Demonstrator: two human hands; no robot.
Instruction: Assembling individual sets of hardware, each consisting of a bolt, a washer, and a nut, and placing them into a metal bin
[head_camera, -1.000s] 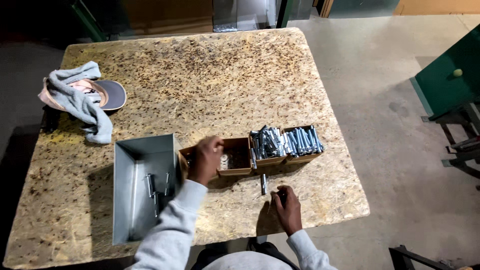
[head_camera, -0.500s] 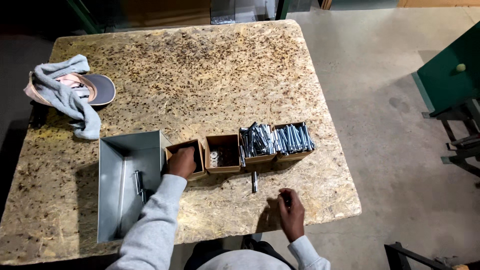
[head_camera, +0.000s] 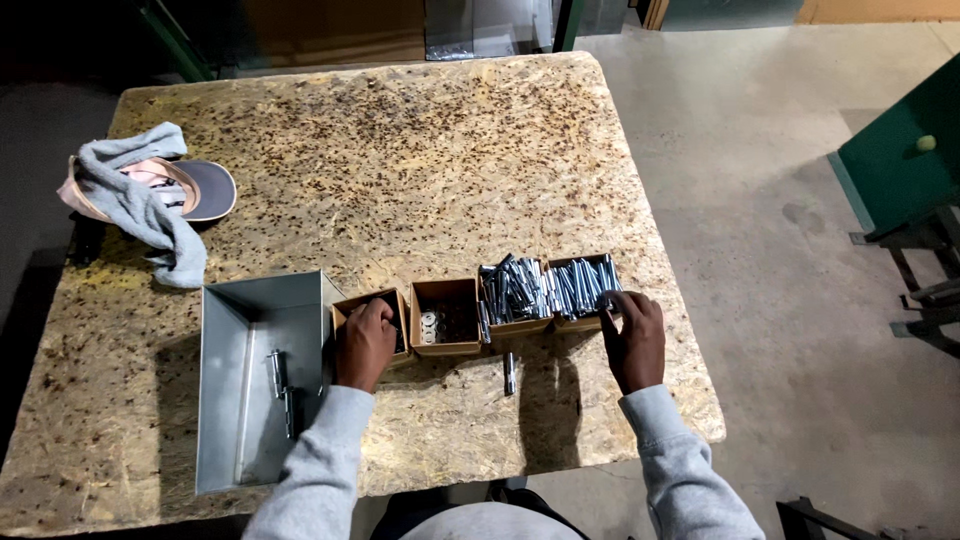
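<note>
Both arms are in a light grey sweatshirt with ribbed cuffs; left hand (head_camera: 365, 343) and right hand (head_camera: 633, 338) are bare, no gloves.

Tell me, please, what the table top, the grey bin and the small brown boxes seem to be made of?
Table top: probably strand board, with pressed flakes showing, unpainted. Grey bin: likely sheet metal, with thin folded walls and a dull sheen. Small brown boxes: apparently cardboard, matte brown with thin walls.

Matt cardboard boxes (head_camera: 445, 318) w/ shiny metal bolts (head_camera: 545, 288) — rough chipboard table (head_camera: 400, 150), dull metal bin (head_camera: 255, 390).
</note>
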